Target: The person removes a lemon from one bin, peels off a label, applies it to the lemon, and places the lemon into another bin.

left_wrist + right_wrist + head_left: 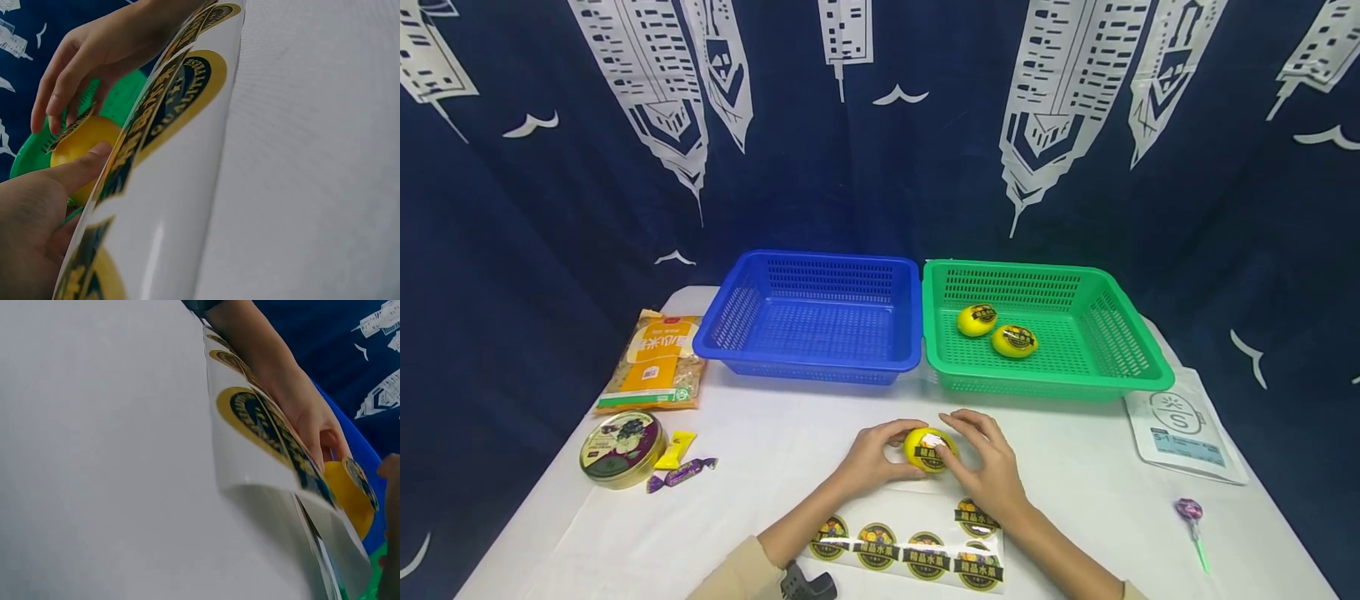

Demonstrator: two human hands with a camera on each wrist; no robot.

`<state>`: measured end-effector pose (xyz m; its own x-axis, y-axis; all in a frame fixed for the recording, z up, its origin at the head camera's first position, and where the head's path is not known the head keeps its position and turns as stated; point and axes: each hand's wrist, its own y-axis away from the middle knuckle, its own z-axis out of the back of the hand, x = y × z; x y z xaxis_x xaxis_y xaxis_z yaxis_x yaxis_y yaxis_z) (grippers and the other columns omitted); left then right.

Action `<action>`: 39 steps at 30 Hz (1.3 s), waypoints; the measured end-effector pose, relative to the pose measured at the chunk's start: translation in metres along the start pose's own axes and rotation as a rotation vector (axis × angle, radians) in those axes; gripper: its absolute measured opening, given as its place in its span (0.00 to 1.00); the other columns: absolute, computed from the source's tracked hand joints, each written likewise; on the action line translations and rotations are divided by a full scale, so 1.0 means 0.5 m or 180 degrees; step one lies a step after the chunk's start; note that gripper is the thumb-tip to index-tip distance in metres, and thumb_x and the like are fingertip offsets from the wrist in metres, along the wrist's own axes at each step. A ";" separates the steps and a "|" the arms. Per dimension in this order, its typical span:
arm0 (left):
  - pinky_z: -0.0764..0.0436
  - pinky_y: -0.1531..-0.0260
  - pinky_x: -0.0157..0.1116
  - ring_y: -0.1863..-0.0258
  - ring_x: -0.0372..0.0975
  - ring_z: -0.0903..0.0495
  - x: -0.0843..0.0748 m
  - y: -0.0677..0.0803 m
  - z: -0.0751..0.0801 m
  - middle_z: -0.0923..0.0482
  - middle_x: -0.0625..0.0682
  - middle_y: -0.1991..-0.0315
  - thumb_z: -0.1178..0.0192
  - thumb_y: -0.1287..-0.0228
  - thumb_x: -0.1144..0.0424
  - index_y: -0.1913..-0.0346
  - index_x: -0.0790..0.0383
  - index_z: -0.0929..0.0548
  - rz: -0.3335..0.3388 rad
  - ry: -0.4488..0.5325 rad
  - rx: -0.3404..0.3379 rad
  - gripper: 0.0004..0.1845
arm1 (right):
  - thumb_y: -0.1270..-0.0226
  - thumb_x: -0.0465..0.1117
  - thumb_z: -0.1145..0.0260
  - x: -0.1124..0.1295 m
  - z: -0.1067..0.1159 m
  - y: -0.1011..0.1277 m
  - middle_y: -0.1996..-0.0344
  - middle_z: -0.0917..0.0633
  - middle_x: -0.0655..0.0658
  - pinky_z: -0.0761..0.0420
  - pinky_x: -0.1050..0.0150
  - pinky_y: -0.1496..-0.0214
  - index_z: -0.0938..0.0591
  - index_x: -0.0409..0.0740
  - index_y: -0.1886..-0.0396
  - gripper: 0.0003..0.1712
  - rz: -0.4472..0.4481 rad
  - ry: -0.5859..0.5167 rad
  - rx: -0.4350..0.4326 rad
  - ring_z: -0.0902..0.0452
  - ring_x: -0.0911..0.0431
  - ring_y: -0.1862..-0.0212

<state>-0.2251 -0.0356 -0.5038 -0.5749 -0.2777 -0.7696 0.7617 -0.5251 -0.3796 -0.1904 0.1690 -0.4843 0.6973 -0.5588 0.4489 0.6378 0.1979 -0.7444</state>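
Observation:
A yellow fruit (pixel 927 450) rests on the white table near the front centre, and my left hand (pixel 897 447) grips it from the left. The fingertips of my right hand (pixel 957 435) press a round dark sticker onto its top. In the left wrist view my thumb lies against the fruit (pixel 80 142) while the right hand's fingers (pixel 59 100) touch the sticker's edge. A sticker sheet (pixel 917 552) lies just in front of both hands, its edge curling up close in the wrist views (pixel 178 119) (pixel 262 434). The right wrist view shows the fruit (pixel 345 490) behind the sheet.
A blue basket (pixel 811 360) and a green basket (pixel 1131 333) stand side by side behind the hands; two stickered yellow fruits (pixel 976 319) (pixel 1014 340) lie in the green one. A snack bag (pixel 655 362), round tin (pixel 621 447) and candies (pixel 682 472) sit left. A white pouch (pixel 1183 427) and lollipop (pixel 1189 510) sit right.

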 end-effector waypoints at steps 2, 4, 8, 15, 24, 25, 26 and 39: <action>0.23 0.53 0.28 0.53 0.35 0.22 0.001 0.001 0.000 0.22 0.47 0.48 0.26 0.58 0.56 0.43 0.54 0.25 0.0022 0.0002 0.0011 0.34 | 0.49 0.39 0.27 -0.002 0.003 0.004 0.53 0.22 0.43 0.30 0.70 0.41 0.19 0.44 0.50 0.24 -0.0010 -0.0272 0.0141 0.26 0.50 0.50; 0.23 0.53 0.28 0.53 0.35 0.22 0.002 0.001 0.000 0.22 0.47 0.48 0.26 0.58 0.56 0.43 0.54 0.25 0.0030 -0.0002 0.0011 0.34 | 0.52 0.37 0.26 -0.007 0.003 0.007 0.53 0.21 0.44 0.30 0.69 0.40 0.19 0.43 0.51 0.25 -0.0013 -0.0426 0.0288 0.25 0.51 0.50; 0.23 0.52 0.29 0.54 0.35 0.22 0.004 0.000 0.001 0.22 0.46 0.48 0.26 0.58 0.56 0.43 0.54 0.25 0.0029 -0.0011 0.0015 0.34 | 0.56 0.37 0.24 -0.017 -0.002 0.011 0.53 0.20 0.43 0.29 0.68 0.41 0.18 0.42 0.52 0.26 0.0107 -0.0449 0.0439 0.24 0.50 0.50; 0.25 0.49 0.33 0.51 0.35 0.24 0.002 -0.002 0.011 0.24 0.43 0.46 0.29 0.52 0.52 0.41 0.49 0.26 0.0282 0.0240 0.0318 0.32 | 0.54 0.40 0.24 -0.028 -0.008 0.018 0.51 0.21 0.44 0.29 0.68 0.42 0.20 0.41 0.50 0.28 0.0194 -0.0562 0.0503 0.25 0.52 0.49; 0.23 0.51 0.32 0.55 0.35 0.21 -0.004 -0.010 0.015 0.21 0.44 0.51 0.36 0.43 0.54 0.46 0.51 0.21 0.0659 0.0754 0.0261 0.20 | 0.54 0.35 0.25 -0.025 0.000 0.018 0.49 0.21 0.42 0.26 0.66 0.44 0.20 0.39 0.49 0.28 -0.0085 -0.0894 0.0700 0.25 0.51 0.47; 0.23 0.52 0.32 0.55 0.35 0.21 -0.005 -0.011 0.015 0.21 0.44 0.52 0.35 0.44 0.54 0.47 0.52 0.21 0.0681 0.0800 0.0256 0.21 | 0.52 0.34 0.26 -0.023 0.003 0.019 0.49 0.22 0.41 0.25 0.66 0.45 0.20 0.39 0.49 0.27 -0.0260 -0.1058 0.0771 0.26 0.53 0.46; 0.23 0.53 0.32 0.56 0.35 0.21 -0.006 -0.011 0.014 0.20 0.44 0.52 0.34 0.45 0.55 0.47 0.52 0.21 0.0690 0.0831 0.0257 0.21 | 0.50 0.33 0.27 -0.020 0.007 0.019 0.48 0.22 0.40 0.25 0.65 0.46 0.20 0.38 0.49 0.25 -0.0452 -0.1240 0.0835 0.27 0.53 0.45; 0.23 0.51 0.31 0.50 0.37 0.23 0.011 -0.010 0.028 0.23 0.50 0.46 0.34 0.44 0.63 0.45 0.56 0.21 0.0774 0.1252 0.0545 0.22 | 0.43 0.31 0.34 -0.056 0.022 0.014 0.43 0.26 0.39 0.29 0.64 0.41 0.24 0.36 0.44 0.24 -0.1498 -0.2229 0.1458 0.32 0.58 0.41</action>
<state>-0.2362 -0.0459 -0.4991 -0.2050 -0.1011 -0.9735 0.7808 -0.6166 -0.1004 -0.2018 0.1949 -0.4963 0.2796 -0.0827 0.9565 0.8647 0.4547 -0.2135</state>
